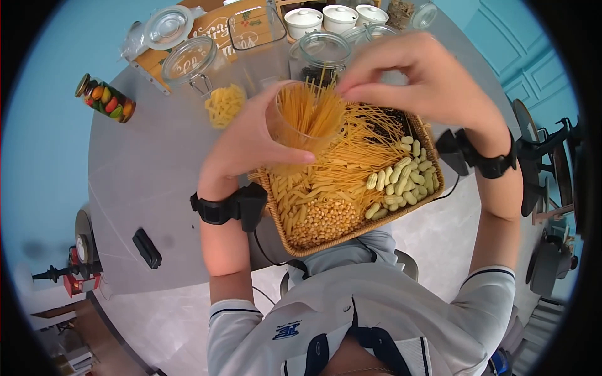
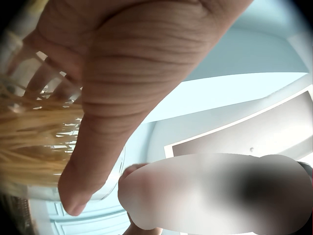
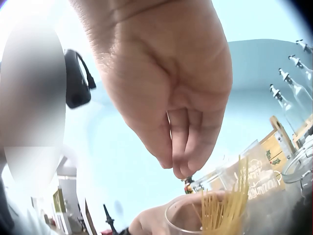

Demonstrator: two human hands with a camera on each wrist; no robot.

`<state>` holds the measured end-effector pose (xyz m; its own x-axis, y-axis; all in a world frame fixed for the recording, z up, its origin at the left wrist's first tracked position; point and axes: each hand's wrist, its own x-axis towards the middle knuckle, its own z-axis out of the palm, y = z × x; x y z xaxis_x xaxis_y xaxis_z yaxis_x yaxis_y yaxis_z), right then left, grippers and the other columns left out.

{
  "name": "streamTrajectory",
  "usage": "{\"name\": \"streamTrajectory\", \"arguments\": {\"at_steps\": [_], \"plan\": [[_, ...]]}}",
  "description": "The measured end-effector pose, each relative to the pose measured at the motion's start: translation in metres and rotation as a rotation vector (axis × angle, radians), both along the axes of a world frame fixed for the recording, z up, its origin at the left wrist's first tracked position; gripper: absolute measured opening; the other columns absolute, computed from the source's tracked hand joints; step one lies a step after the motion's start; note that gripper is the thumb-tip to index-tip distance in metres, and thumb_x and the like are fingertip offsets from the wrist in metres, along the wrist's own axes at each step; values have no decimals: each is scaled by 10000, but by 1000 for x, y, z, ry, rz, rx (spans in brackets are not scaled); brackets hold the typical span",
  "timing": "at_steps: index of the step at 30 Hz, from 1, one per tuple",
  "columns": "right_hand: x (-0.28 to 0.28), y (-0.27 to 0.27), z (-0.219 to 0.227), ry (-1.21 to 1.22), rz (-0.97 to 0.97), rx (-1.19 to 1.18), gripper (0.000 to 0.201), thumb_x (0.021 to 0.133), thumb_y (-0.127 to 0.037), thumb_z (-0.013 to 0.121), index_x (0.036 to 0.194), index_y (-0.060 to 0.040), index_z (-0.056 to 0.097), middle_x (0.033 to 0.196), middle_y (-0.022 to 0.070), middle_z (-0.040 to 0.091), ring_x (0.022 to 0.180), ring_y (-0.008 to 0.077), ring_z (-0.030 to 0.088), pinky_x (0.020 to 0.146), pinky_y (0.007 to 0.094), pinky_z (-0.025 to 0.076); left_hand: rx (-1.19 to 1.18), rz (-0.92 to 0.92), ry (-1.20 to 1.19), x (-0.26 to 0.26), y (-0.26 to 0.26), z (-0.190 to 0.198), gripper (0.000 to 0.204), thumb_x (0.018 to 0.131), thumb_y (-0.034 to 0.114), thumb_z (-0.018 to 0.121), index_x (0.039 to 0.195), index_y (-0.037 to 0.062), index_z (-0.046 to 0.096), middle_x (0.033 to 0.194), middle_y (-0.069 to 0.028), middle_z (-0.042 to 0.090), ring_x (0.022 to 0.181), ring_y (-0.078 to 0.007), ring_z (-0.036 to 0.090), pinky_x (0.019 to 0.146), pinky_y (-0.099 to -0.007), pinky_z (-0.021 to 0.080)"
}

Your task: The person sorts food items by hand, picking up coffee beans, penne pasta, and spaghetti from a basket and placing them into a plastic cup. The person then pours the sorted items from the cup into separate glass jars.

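My left hand (image 1: 251, 135) grips a clear glass (image 1: 307, 135) from the side, thumb across its front, and holds it tilted over the basket. Thin strands of dry spaghetti (image 1: 307, 106) stand in the glass, some poking above its rim. Beside that rim is my right hand (image 1: 407, 81), thumb and fingertips brought together; in the right wrist view nothing shows between these fingertips (image 3: 183, 171). Below, a wicker basket (image 1: 351, 237) holds loose spaghetti (image 1: 351, 150), penne (image 1: 291, 194), corn kernels (image 1: 326, 220) and peanuts (image 1: 407, 178).
Behind the basket stand a clip-top jar of pasta (image 1: 224, 105), a tall clear container (image 1: 260, 56), another clip-top jar (image 1: 325, 50) and white lidded pots (image 1: 304, 22). A jar of colourful contents (image 1: 106, 99) and a black case (image 1: 147, 248) lie on the grey table (image 1: 150, 182).
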<state>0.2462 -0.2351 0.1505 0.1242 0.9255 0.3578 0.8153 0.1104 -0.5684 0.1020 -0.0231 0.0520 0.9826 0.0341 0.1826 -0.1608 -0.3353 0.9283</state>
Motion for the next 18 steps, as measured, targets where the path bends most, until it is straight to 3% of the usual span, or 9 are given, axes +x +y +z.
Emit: {"name": "streamTrajectory", "arguments": {"at_steps": [1,3,5,7,14,18], "plan": [[7,-12,-4,177,-92,-109,168,839,-108,766,967,1,745,847,85,746,747,112,688,725,275,551,28,17,-20,-1,3,-2,956,592,200,952,1403,12,483,1290,-115,607,1179,-187,572,1029,-329,449],[14,-24,-35,141,-207,-344,209,822,-101,776,1003,1,746,882,111,748,779,161,708,746,300,565,16,46,29,-4,5,3,967,597,169,944,1423,9,466,1326,-92,578,1241,-185,530,1072,-334,409],[17,-33,-87,-70,-224,-520,279,803,-112,790,1044,16,735,973,161,744,876,251,723,797,347,571,-4,52,52,-6,6,5,972,603,150,939,1434,6,456,1343,-82,562,1272,-184,507,1093,-335,389],[14,-39,-117,-124,-219,-459,371,776,-121,797,1083,61,694,1080,222,702,994,377,676,899,399,539,-31,48,49,-7,7,5,970,609,143,936,1436,2,451,1341,-85,559,1273,-186,505,1093,-332,388],[2,-31,-138,-147,-281,-606,505,763,-176,804,1192,32,638,1146,186,639,1071,370,641,919,427,523,3,39,44,-8,8,7,969,619,135,933,1443,-2,442,1343,-87,550,1282,-180,497,1099,-327,384],[0,-31,-143,-160,-248,-566,522,772,-191,799,1212,21,615,1193,170,605,1120,365,617,936,437,516,-10,28,45,-8,8,6,973,619,141,932,1446,-3,439,1336,-91,558,1277,-179,505,1102,-328,384]]}}
